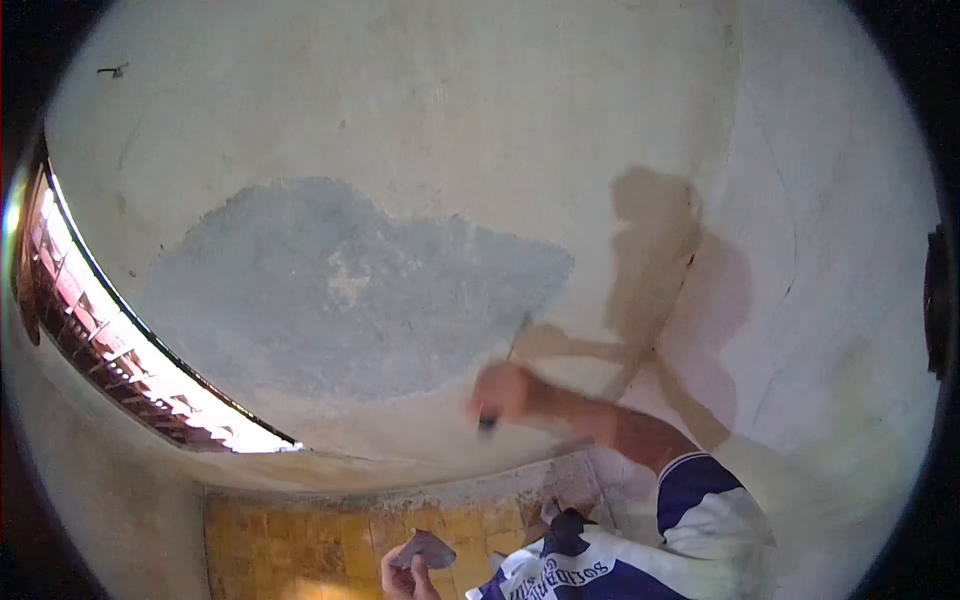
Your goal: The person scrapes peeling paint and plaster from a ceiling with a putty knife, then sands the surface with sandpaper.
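My right hand point(503, 392) is closed round the dark handle point(487, 423) of a scraper, its edges smeared by motion. The scraper's thin blade point(519, 336) points up at the wall, by the lower right edge of a bare grey-blue patch point(280, 290). Paler, cream paint point(480, 120) surrounds this patch. Low in the view, my left hand point(408, 578) pinches a flat grey piece point(428, 549) with a curved edge between thumb and fingers; its exact kind I cannot tell.
To the left, a bright barred window opening point(130, 350) cuts into the wall. Yellowish floor tiles point(320, 535) lie below. A wall corner with cracks point(690, 262) runs down at the right, where my shadow falls. A small hook point(115, 71) sticks out at upper left.
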A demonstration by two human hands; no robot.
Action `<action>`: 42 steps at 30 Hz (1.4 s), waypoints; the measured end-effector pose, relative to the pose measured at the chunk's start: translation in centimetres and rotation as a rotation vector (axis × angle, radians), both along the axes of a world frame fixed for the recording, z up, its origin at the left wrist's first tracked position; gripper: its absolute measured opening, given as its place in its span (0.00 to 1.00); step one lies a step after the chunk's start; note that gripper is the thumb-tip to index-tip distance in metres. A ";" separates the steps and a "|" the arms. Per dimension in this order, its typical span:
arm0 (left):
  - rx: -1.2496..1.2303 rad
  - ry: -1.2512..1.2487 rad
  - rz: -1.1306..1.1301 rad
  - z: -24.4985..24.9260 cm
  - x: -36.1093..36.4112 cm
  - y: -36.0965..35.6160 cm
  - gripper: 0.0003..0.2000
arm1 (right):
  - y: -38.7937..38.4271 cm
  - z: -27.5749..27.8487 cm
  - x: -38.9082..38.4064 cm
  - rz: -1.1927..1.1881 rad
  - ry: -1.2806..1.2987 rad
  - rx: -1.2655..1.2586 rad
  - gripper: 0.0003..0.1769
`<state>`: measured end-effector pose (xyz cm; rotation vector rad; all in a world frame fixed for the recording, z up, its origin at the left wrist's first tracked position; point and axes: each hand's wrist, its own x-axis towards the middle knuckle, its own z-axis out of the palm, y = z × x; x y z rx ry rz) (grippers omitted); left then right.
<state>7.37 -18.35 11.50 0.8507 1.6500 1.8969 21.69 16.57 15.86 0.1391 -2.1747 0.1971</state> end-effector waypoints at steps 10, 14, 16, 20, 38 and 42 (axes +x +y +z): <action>0.022 0.010 0.095 0.2 0.4 1.8 0.11 | 0.1 3.0 2.0 -0.236 0.217 0.236 0.20; 0.049 -0.006 0.046 -0.1 0.4 2.7 0.11 | -3.5 5.8 1.5 -0.102 0.184 0.288 0.20; 0.041 -0.044 0.016 -0.1 0.2 2.6 0.11 | -1.0 4.8 1.6 -0.160 0.193 0.263 0.19; 0.070 -0.005 0.032 0.2 -0.1 2.3 0.11 | 0.7 1.9 1.8 -0.285 0.302 0.202 0.17; 0.121 0.027 0.033 -1.0 -1.2 3.1 0.12 | -0.2 1.6 1.9 -0.247 0.050 0.123 0.13; 0.085 -0.004 0.062 -1.2 -1.2 2.5 0.12 | -5.8 -2.1 -0.9 -0.003 -0.035 -0.044 0.19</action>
